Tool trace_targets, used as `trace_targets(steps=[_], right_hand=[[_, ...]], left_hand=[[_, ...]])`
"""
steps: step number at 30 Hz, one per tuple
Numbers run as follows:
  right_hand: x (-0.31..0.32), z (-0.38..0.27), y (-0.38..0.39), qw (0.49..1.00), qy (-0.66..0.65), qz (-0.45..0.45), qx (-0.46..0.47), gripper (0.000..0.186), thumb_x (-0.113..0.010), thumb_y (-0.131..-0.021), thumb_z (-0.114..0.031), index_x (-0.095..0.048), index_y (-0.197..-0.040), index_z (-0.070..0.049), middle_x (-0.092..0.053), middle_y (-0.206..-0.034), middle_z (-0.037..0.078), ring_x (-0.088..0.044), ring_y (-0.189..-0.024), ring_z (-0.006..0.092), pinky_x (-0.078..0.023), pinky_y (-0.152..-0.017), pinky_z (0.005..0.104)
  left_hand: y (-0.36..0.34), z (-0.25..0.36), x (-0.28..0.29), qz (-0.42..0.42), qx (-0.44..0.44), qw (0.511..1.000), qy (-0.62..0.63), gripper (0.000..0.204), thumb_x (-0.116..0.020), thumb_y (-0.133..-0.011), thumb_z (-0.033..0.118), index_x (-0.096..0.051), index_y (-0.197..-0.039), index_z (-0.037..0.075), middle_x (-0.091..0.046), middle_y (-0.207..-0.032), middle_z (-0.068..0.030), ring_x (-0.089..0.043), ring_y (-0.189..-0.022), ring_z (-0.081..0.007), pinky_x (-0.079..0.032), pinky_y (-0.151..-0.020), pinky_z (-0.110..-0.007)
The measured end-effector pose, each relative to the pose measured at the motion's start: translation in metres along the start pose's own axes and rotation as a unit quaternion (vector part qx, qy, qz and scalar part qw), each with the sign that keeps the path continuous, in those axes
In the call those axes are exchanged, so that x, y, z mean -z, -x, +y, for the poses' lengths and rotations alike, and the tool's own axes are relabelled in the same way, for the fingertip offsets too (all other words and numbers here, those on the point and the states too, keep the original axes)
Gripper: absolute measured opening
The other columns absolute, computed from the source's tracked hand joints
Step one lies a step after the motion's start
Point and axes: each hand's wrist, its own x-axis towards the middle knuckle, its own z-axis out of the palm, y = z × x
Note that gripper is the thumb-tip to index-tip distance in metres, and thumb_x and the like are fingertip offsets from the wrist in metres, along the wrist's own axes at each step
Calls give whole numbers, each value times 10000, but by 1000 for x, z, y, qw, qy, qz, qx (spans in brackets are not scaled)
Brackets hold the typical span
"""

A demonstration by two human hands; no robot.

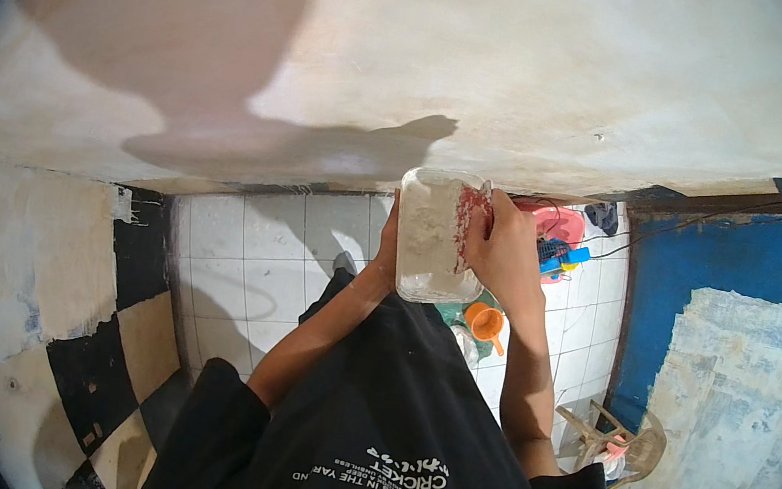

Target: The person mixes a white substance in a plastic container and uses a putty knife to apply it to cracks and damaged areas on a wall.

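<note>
In front of my body I hold a rectangular, whitish plastic tub [433,234] with pale grey-white paste spread inside it. My left hand [389,247] grips the tub along its left side, the fingers mostly hidden behind it. My right hand [506,244] is closed around a red scraper [465,217], smeared with the same pale paste. Its edge is at the right part of the tub's opening; I cannot tell whether it touches the paste.
Close ahead rises a cream, patchy wall [498,68]. On the tiled floor [275,229] stand an orange dipper [484,324] and a pink basin [561,223] with a blue item [563,258]. At right are a brown chair [649,443] and a blue wall [703,253]; a checkered wall [94,372] flanks the left.
</note>
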Motion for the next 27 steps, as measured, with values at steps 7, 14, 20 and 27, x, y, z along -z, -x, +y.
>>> trace_targets(steps=[7, 14, 20, 27], right_hand=[[-17, 1, 8, 998, -58, -21, 18, 108, -579, -823, -32, -527, -780, 52, -530, -603, 266, -554, -554, 444, -417, -502, 435], [-1, 4, 0, 998, 55, 4, 31, 124, -577, -826, -29, -501, -765, 48, -525, -578, 271, -560, -563, 454, -423, -505, 474], [-5, 9, 8, 998, 41, -42, 28, 117, -548, -837, -12, -490, -758, 50, -537, -591, 280, -569, -587, 462, -429, -524, 502], [-10, 13, -6, 993, 101, -45, 32, 127, -553, -835, -19, -486, -756, 55, -533, -597, 281, -558, -588, 473, -422, -532, 506]], left_hand=[[-6, 3, 21, -109, 11, 992, 67, 766, -298, -956, 647, -383, -1422, 44, -478, -1388, -172, -520, -1231, -312, -422, -1058, -452], [3, 4, 0, -19, -8, 1000, 19, 773, -296, -952, 654, -383, -1421, 47, -492, -1375, -160, -520, -1233, -303, -419, -1061, -447], [1, 7, 7, -22, 11, 999, 41, 840, -261, -910, 729, -387, -1434, 84, -508, -1375, -140, -539, -1220, -292, -440, -1042, -452], [1, 4, 8, -48, -14, 998, 38, 784, -299, -943, 669, -380, -1430, 61, -498, -1374, -152, -525, -1230, -291, -437, -1043, -446]])
